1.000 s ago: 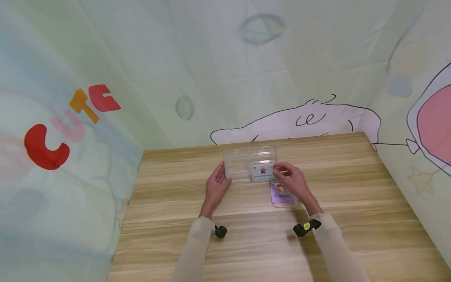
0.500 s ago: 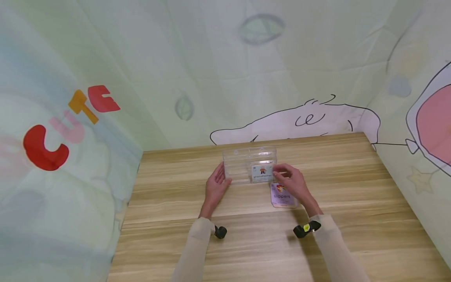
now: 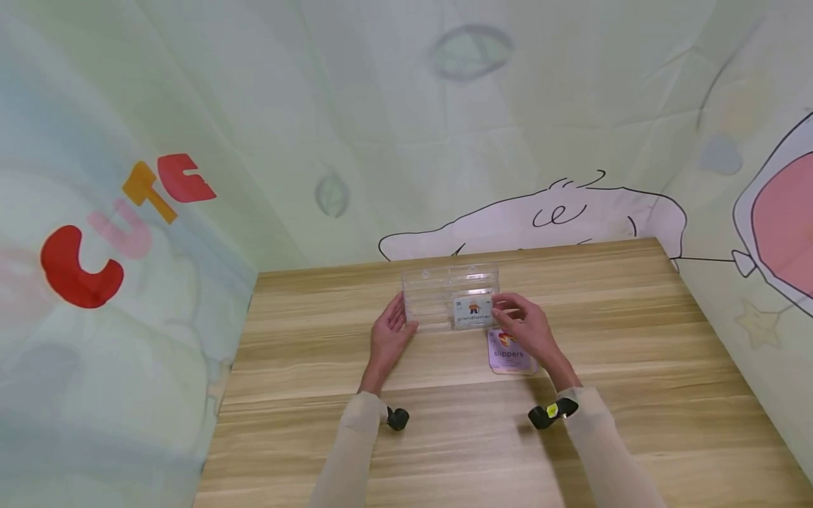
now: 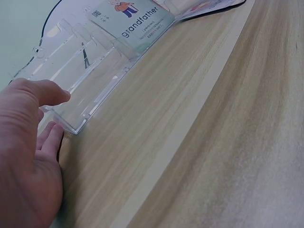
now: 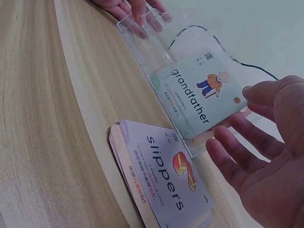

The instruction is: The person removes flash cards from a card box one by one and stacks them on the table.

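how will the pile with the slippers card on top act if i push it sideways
The card pile would probably slide rather than tip, since it lies low and flat on the table. It may fan apart, as its edges don't line up.

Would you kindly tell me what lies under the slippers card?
Under the slippers card lies at least one pale card, its printed edge showing; the rest is covered.
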Tool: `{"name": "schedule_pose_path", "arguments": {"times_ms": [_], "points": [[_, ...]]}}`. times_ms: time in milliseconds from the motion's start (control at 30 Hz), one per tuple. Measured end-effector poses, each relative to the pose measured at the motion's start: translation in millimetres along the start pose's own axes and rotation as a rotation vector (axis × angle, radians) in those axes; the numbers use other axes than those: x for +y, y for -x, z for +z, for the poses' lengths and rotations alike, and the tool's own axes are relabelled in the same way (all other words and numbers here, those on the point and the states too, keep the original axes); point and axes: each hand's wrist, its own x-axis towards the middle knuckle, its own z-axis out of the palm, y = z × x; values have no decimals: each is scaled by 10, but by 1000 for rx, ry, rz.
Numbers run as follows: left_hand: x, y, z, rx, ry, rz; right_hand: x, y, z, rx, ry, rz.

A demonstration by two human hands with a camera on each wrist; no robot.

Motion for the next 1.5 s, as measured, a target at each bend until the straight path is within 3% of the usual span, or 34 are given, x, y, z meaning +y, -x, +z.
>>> {"name": "schedule_pose_path", "arguments": {"times_ms": [433, 1133, 1500], "points": [[-2, 1, 1, -4, 0, -14, 4, 4, 5, 31, -54, -35], [-12, -8, -4, -12, 0, -2, 118, -46, 57, 76, -188, 15], [-4, 11, -12, -19, -8, 3, 145, -49, 55, 96, -238, -34]]}}
